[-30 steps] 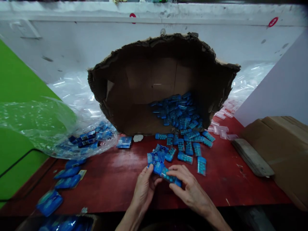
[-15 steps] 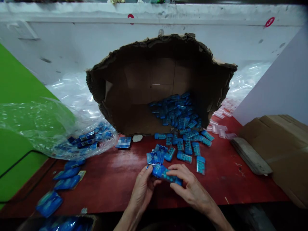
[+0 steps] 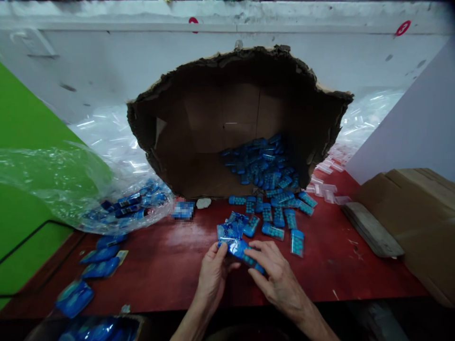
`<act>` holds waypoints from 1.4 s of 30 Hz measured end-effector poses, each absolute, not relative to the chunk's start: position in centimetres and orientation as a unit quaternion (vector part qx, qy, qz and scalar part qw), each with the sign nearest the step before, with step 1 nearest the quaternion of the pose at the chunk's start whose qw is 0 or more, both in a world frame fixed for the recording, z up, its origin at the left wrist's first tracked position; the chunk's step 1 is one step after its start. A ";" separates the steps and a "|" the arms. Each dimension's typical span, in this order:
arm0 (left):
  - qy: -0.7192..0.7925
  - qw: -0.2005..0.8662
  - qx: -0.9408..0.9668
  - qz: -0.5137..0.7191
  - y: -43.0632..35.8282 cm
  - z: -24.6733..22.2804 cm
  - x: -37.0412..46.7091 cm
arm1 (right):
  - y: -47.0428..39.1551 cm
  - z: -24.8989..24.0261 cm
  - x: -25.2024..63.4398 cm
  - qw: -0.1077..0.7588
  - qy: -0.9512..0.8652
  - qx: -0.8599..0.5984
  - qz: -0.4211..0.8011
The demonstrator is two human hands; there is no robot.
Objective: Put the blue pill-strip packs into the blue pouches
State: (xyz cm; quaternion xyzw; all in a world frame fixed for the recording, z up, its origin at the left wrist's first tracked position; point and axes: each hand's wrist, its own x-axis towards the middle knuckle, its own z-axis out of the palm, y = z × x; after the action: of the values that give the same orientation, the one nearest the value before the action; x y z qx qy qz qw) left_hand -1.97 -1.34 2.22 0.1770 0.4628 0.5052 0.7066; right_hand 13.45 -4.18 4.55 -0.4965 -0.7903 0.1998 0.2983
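Note:
My left hand (image 3: pixel 214 272) pinches the edge of a shiny blue pouch (image 3: pixel 235 247) above the red table. From the right, my right hand (image 3: pixel 280 277) grips a small clear plastic container of blue beads (image 3: pixel 250 261), one end of which is at the pouch and seems partly inside it. Fingers hide some of the container. Just behind my hands lie flat blue pouches (image 3: pixel 229 231). Several more bead containers (image 3: pixel 297 244) are scattered to the right of these, and a heap of them (image 3: pixel 263 163) spills from the torn cardboard box (image 3: pixel 209 109).
At left, a clear plastic bag (image 3: pixel 71 184) holds blue packets, with filled blue pouches (image 3: pixel 101 268) in front. A box of blue packets (image 3: pixel 140 327) stands below the table edge. Clear plastic pieces (image 3: pixel 325 189) lie behind right, near a cardboard carton (image 3: pixel 419 222).
My right hand has shifted slightly left with the container, which now sits deeper at the pouch, with less of it showing. My left hand stays nearly in place.

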 end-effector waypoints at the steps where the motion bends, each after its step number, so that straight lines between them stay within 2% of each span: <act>1: 0.455 0.715 0.172 0.502 -1.5 2.2 -1.8 | -4.1 4.2 13.3 0.295 -0.794 -0.500 0.180; 4: 0.429 0.746 0.154 0.486 -1.8 2.2 -1.2 | -4.1 3.4 12.4 0.295 -0.807 -0.495 0.132; 6: 0.418 0.758 0.139 0.481 -1.9 2.2 -1.0 | -4.0 3.0 11.8 0.320 -0.800 -0.487 0.145; 8: 0.410 0.769 0.120 0.476 -1.8 2.3 -1.0 | -3.7 2.8 11.7 0.364 -0.769 -0.478 0.220; 10: 0.406 0.781 0.100 0.464 -1.7 2.4 -1.2 | -3.2 2.8 12.0 0.407 -0.709 -0.460 0.345; 13: 0.387 0.805 0.092 0.441 -1.5 2.6 -1.6 | -2.3 2.6 12.7 0.441 -0.613 -0.433 0.493; 18: 0.361 0.824 0.094 0.428 -1.6 2.2 -1.4 | -1.4 2.0 13.2 0.456 -0.525 -0.446 0.563; 22: 0.363 0.820 0.086 0.434 -1.4 1.8 -1.6 | -1.4 1.9 13.4 0.436 -0.497 -0.380 0.647; 27: 0.346 0.837 0.101 0.413 -1.4 1.9 -1.9 | -1.1 1.3 13.4 0.471 -0.420 -0.355 0.690; 30: 0.372 0.825 0.156 0.395 -1.4 2.2 -2.0 | -0.8 1.2 13.5 0.440 -0.413 -0.344 0.719; 34: 0.418 0.775 0.229 0.415 -1.1 2.5 -2.1 | -1.0 2.6 13.7 0.398 -0.458 -0.398 0.688; 38: 0.423 0.775 0.194 0.428 -1.1 2.6 -2.1 | -1.1 4.3 14.1 0.358 -0.487 -0.431 0.671; 42: 0.368 0.816 0.147 0.421 -1.5 2.9 -1.8 | -0.7 4.3 14.1 0.345 -0.445 -0.424 0.709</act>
State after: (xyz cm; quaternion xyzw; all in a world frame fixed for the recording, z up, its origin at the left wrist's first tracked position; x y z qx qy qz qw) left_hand -1.79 -1.50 2.90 0.1475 0.3679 0.4215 0.8156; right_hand 14.06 -0.72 4.27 -0.4240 -0.4447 0.7093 0.3455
